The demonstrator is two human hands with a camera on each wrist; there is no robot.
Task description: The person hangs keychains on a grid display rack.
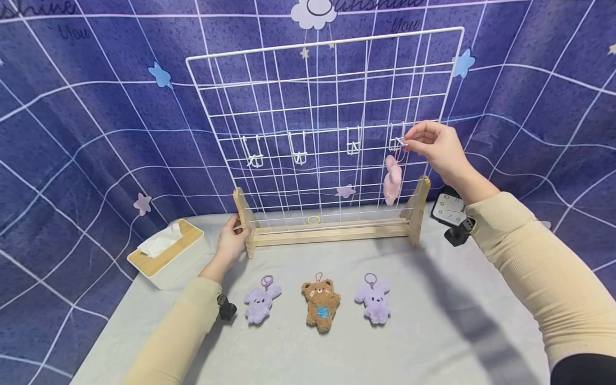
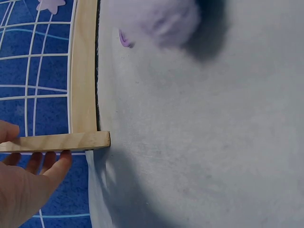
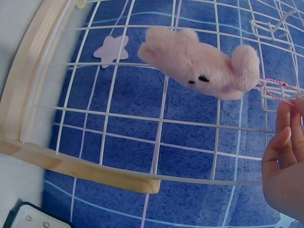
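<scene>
A pink plush keychain (image 1: 392,181) hangs in front of the white wire grid (image 1: 289,113), at the rightmost hook (image 1: 395,143). My right hand (image 1: 439,149) pinches the keychain's pink-and-white cord (image 3: 275,97) beside that hook. Whether the cord sits over the hook's tip is hidden by the fingers. In the right wrist view the plush (image 3: 199,66) dangles with its dark eyes showing. At the grid's other end, my left hand (image 1: 230,243) grips the left wooden leg (image 1: 245,224) of the stand, thumb on one side and fingers on the other.
Three more hooks, one of them (image 1: 299,156), hang along the grid. On the table lie a purple plush keychain (image 1: 260,306), a brown bear keychain (image 1: 320,307) and another purple one (image 1: 376,306). A tissue box (image 1: 166,254) stands left, a clock (image 1: 448,208) right.
</scene>
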